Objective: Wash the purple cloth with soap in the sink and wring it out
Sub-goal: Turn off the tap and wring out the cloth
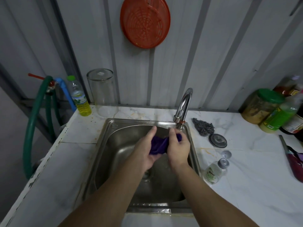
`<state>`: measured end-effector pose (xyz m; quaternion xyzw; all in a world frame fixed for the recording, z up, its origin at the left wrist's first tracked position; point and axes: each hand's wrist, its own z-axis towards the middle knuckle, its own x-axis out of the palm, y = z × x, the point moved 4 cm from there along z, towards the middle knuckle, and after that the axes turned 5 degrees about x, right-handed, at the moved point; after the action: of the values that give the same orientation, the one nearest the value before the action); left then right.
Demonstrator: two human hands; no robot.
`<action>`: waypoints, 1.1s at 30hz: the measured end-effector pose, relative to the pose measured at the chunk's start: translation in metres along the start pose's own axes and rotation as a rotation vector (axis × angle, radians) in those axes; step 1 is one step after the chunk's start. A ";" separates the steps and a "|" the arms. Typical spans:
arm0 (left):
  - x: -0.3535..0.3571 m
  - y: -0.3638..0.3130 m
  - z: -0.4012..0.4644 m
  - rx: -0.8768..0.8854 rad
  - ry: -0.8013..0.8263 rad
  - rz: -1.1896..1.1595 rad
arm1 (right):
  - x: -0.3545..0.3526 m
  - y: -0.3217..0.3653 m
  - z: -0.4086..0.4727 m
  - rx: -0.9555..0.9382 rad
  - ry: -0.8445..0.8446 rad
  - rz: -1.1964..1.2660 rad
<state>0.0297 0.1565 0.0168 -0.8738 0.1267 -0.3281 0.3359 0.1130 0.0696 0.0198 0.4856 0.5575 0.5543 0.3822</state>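
A: Start at the left. What's on the bench (78,133)?

B: A green hose (31,126) hangs off its edge, then a bottle of yellow liquid (80,97) and an upturned clear jar (103,92) stand at the back.

A: And the sink (114,128)?

B: Both hands are over the basin. The left hand (146,149) cups the purple cloth (159,145) from below with curled fingers; the right hand (177,147) pinches its other end, close under the tap (183,104). The cloth is bunched between them, above the drain.

A: Is water running?

B: I can't tell; no stream shows, and no lather either.

A: So how far along?

B: My guess is mid-wash, rubbing or starting to squeeze. The small soap bottle (213,172) lies on its side on the bench right of the sink, so soap may already be on. Wringing looks not yet finished, since the cloth isn't twisted tight.

A: Further right?

B: A steel scourer (203,126), a round metal lid (218,140), then jars and bottles at the far end.
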 end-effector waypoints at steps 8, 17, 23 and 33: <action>0.001 -0.016 0.013 0.316 -0.440 0.080 | 0.017 -0.023 -0.017 0.479 -0.047 0.003; 0.015 -0.026 0.014 0.609 -0.337 0.299 | 0.028 -0.018 -0.014 0.879 0.101 0.011; 0.015 -0.017 0.013 0.635 -0.236 0.388 | 0.023 -0.031 -0.017 0.942 0.128 -0.004; 0.010 -0.043 0.004 0.315 -0.069 0.233 | -0.001 -0.018 0.007 0.427 0.164 0.189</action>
<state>0.0403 0.1857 0.0482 -0.8006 0.1625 -0.2725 0.5083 0.1181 0.0726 0.0008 0.5588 0.6434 0.4945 0.1709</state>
